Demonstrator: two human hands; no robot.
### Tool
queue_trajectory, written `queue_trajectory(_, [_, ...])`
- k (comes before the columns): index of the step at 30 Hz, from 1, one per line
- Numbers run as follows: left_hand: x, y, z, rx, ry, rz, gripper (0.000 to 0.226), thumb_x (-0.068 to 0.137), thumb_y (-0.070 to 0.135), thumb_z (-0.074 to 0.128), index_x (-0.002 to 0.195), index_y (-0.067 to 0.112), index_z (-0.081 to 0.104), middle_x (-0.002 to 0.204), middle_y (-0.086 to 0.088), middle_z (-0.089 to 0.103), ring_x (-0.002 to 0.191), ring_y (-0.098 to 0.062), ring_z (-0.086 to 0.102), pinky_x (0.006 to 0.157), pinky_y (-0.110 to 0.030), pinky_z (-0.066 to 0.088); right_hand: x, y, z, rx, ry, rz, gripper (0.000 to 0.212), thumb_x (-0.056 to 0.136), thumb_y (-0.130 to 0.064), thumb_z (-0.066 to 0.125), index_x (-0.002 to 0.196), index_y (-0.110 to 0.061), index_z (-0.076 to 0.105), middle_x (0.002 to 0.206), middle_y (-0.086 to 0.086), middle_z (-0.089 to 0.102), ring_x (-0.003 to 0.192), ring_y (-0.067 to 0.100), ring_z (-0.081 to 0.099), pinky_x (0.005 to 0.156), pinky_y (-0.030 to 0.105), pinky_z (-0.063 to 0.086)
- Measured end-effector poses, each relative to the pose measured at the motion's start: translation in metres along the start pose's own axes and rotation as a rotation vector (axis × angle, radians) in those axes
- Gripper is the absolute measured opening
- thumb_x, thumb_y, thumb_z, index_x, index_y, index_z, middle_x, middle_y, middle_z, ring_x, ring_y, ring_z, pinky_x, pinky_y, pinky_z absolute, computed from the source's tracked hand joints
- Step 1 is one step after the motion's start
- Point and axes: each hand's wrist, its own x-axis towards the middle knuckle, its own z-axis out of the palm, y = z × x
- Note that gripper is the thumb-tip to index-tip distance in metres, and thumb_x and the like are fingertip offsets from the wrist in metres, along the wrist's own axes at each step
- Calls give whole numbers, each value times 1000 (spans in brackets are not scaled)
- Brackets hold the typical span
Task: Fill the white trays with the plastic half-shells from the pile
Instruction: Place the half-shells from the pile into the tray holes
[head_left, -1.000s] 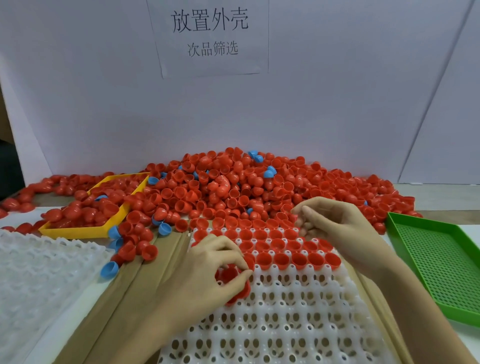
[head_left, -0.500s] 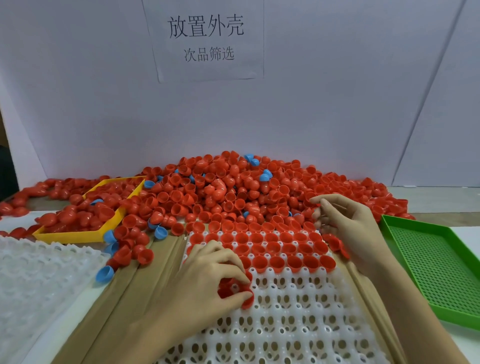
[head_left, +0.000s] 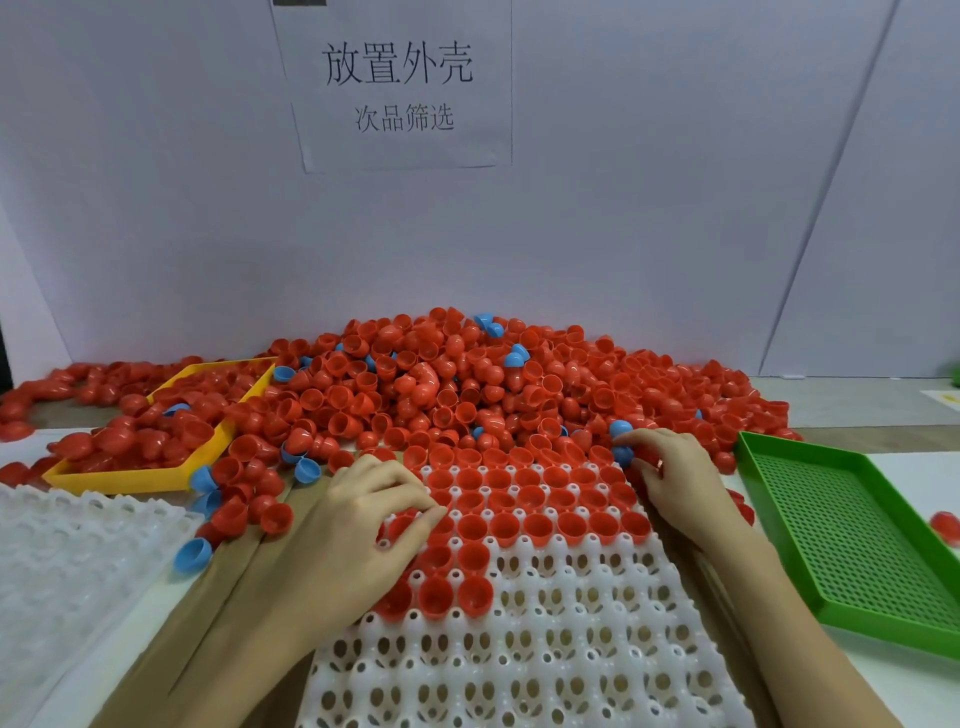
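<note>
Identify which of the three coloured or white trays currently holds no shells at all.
The green tray at right: its perforated floor shows bare, while the yellow tray and centre white tray hold red shells.

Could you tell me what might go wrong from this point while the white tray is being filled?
1. The pile spills onto the far edge of the white tray, so loose shells could drop into sockets crooked.
2. The right hand is at blue shells; one might end up among the red rows.
3. The left hand covers seated shells and could knock them loose.
</note>
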Motion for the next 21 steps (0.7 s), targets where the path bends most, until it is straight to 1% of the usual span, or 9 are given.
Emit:
queue_trajectory(4, [-1,4,0,10,-6,5,5,89,28,76,86,26,79,89,22,63,95,-5,59,90,-34,52,2,1,2,26,76,27,18,94,-17,76,112,-20,75,112,0,74,107,28,59,93,46,50])
queue_trajectory(7, [0,4,-1,16,-14,3,5,90,27,76,86,25,79,90,22,62,96,-5,59,91,-32,51,3,2,2,62,163,6,13,95,-9,75,104,-19,76,102,-1,74,99,27,62,88,43,51])
queue_trajectory(8, [0,4,-1,17,-16,-1,5,90,27,76,87,25,79,90,22,62,96,-5,59,92,-32,50,3,2,2,99,209,-6,15,95,-4,72,100,-18,77,99,-2,75,96,25,65,86,39,53])
queue_trajectory(10, [0,4,-1,21,-21,-2,4,90,26,76,87,25,79,90,22,63,97,-4,59,92,-29,49,3,0,-1,207,277,-3,19,95,1,71,94,-17,76,93,-7,75,88,9,69,77,14,49])
queue_trajectory(11, [0,4,-1,22,-24,-1,4,90,26,76,87,25,79,90,22,63,97,-4,59,92,-27,49,2,-2,-2,266,294,6,19,96,1,71,94,-18,76,90,-10,74,85,0,68,73,7,46])
queue_trajectory(12, [0,4,-1,22,-27,0,4,90,26,76,87,26,79,90,22,63,97,-4,58,92,-26,49,2,-4,-3,318,306,13,19,96,0,70,95,-18,75,89,-13,73,85,-5,67,71,4,45])
queue_trajectory(14, [0,3,0,18,-27,1,3,90,25,76,87,26,78,90,22,62,98,-4,58,92,-23,48,1,-8,-6,395,336,17,18,98,-3,69,99,-21,72,90,-15,72,88,-9,66,72,6,47])
queue_trajectory(17, [0,1,2,11,-12,9,3,91,25,75,91,26,78,92,23,62,98,-4,58,95,-17,45,-2,-17,-14,469,380,2,17,100,-6,67,103,-23,71,92,-11,73,86,0,68,76,19,55])
queue_trajectory(21, [0,1,5,8,-12,10,18,94,35,65,103,27,78,98,23,63,103,-3,59,97,-16,43,-10,-38,-22,596,306,-37,17,102,-5,64,110,-18,71,90,-2,75,80,7,72,74,20,59])
